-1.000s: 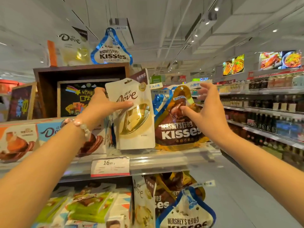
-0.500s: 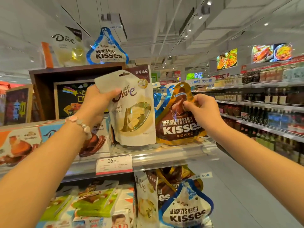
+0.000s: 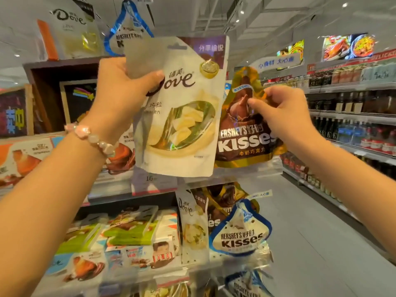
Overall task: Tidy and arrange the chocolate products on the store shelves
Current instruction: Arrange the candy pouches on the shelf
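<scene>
Left hand (image 3: 120,91) gripping cream-white Dove chocolate pouch (image 3: 180,116) by its top corner, lifted before the clear-edged shelf (image 3: 246,173). Right hand (image 3: 285,112) pinching brown-and-gold Hershey's Kisses bag (image 3: 242,138) just beside it, fingers (image 3: 256,102) curled.

The left hand (image 3: 120,93) has its grip on the top corner of a cream Dove pouch (image 3: 180,116) held up before the shelf (image 3: 214,181), while the right hand (image 3: 285,116) pinches the gold-brown Hershey's Kisses bag (image 3: 242,142) just beside it.
</scene>
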Motion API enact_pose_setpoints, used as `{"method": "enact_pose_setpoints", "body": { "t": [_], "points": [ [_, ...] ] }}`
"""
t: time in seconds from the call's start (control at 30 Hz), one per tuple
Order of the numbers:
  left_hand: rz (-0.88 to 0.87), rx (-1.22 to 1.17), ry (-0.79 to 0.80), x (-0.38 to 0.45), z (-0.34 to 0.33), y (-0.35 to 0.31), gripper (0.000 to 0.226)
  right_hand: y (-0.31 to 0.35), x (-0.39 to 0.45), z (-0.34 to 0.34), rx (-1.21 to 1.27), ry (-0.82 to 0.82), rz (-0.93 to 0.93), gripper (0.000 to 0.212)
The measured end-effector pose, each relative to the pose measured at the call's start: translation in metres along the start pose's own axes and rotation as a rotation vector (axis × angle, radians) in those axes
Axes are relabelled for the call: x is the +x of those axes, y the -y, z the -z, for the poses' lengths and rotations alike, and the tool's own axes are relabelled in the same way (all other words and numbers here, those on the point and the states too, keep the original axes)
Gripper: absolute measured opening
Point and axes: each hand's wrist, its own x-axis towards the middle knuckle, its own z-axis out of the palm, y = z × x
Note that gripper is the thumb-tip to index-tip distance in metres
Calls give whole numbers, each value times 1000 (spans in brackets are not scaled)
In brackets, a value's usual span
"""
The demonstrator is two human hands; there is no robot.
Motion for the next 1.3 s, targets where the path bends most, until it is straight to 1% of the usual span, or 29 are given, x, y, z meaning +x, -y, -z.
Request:
{"method": "enact_pose_setpoints", "body": {
  "t": [0.1,0.17,0.27,0.43,0.5,0.57,0.67,0.73,0.83,0.9,1.0,1.03,1.1,1.17,1.2,1.23,1.27,1.3],
  "points": [
    [63,83,91,-23,5,1,17,1,-16,2,-14,129,22,21],
    [122,91,155,-42,8,6,14,-1,-27,5,-8,212,7,22],
    [166,105,243,-70,7,11,14,-7,-41,7,21,311,-22,20],
    [304,85,312,-104,3,24,15,-26,-64,7,40,418,-81,18],
    [348,71,365,-120,-1,28,17,-33,-73,4,63,451,-118,22],
    [389,42,429,-137,-6,30,20,-38,-85,2,118,490,-140,23],
    [439,47,504,-161,-13,33,32,-43,-106,-2,261,582,-196,22],
    [495,50,535,-179,-17,36,32,-47,-122,-5,309,627,-229,16],
    [609,25,548,-201,-18,41,31,-52,-144,-9,369,646,-241,12],
    [647,38,535,-211,-17,45,29,-55,-154,-12,391,670,-250,8],
    [683,86,436,-221,-19,52,10,-55,-163,-17,434,700,-264,10],
    [676,93,404,-223,-19,53,9,-54,-166,-18,461,704,-284,11],
    [638,102,341,-227,-17,55,13,-52,-170,-20,495,743,-325,13],
    [581,126,291,-226,-12,55,16,-57,-172,-19,494,806,-338,27],
    [560,141,279,-225,-8,55,17,-62,-173,-18,498,796,-360,32],
    [546,151,274,-224,-5,56,17,-70,-175,-18,484,738,-383,35],
    [536,153,275,-222,0,57,17,-81,-177,-19,413,636,-378,35],
    [516,150,284,-221,4,58,17,-93,-180,-20,282,516,-351,30]
  ]
}}
